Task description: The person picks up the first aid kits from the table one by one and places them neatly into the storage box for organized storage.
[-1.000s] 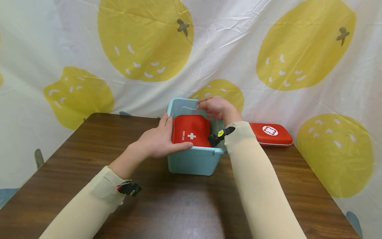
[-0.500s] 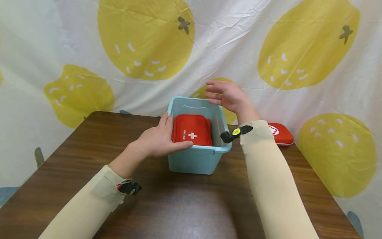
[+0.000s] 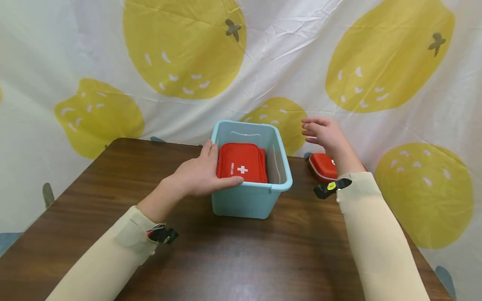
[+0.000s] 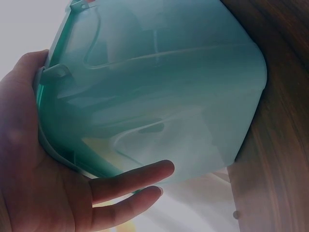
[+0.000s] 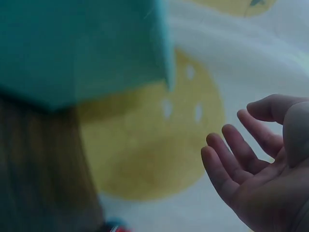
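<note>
A light blue plastic bin (image 3: 241,200) stands on the table, with a red first aid pouch (image 3: 241,161) marked with a white cross lying inside it. My left hand (image 3: 197,173) rests on the bin's near left corner, its thumb along the front rim. In the left wrist view, straight fingers (image 4: 133,181) lie along the bin's outer wall. To the right of the bin, my right hand (image 3: 324,133) is raised with nothing in it, its fingers loosely bent. Below and behind that hand lies a red hard case (image 3: 323,166), partly hidden by the wrist.
The brown wooden table (image 3: 241,259) extends toward me from the bin. A white cloth (image 3: 286,54) with large yellow lemon prints hangs right behind the table's far edge. A wrist camera is strapped on each sleeve.
My right hand has come up out of the bin and moved right, over toward the red case. My left hand, the bin and the pouch have stayed in place.
</note>
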`<state>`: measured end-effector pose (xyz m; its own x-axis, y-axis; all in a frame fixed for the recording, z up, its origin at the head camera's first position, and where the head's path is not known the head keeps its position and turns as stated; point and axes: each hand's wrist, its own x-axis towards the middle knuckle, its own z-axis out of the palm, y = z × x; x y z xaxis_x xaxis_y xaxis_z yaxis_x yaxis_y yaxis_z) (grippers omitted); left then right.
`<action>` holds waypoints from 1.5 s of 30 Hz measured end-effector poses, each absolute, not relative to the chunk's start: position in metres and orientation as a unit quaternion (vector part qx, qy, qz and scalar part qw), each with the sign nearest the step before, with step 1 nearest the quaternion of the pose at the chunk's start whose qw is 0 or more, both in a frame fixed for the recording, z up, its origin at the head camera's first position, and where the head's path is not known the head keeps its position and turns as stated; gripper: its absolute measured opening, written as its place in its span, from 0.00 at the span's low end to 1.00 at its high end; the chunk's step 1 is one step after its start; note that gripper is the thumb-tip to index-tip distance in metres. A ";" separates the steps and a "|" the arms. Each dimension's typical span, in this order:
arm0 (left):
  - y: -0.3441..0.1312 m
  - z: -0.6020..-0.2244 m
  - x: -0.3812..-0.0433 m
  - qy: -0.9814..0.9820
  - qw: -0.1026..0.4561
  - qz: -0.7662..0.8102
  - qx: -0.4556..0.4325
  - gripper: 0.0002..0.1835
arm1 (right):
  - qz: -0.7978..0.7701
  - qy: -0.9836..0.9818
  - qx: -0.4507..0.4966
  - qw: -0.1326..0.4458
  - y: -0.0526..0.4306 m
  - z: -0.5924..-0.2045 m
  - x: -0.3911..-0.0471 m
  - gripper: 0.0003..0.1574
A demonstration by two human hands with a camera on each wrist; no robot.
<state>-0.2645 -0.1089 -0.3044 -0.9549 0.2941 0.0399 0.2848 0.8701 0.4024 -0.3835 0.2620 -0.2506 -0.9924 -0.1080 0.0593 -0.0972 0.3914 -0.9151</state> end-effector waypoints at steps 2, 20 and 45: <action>-0.109 -0.304 -0.264 0.967 0.011 0.208 0.149 0.70 | -0.521 0.852 -0.044 0.006 0.277 -0.265 -0.383 0.33; -0.107 -0.302 -0.262 0.967 0.014 0.206 0.149 0.71 | -0.302 0.948 0.096 -0.036 0.379 -0.338 -0.374 0.42; -0.108 -0.300 -0.262 0.968 0.019 0.202 0.149 0.71 | -0.128 0.985 0.098 0.055 0.404 -0.361 -0.384 0.77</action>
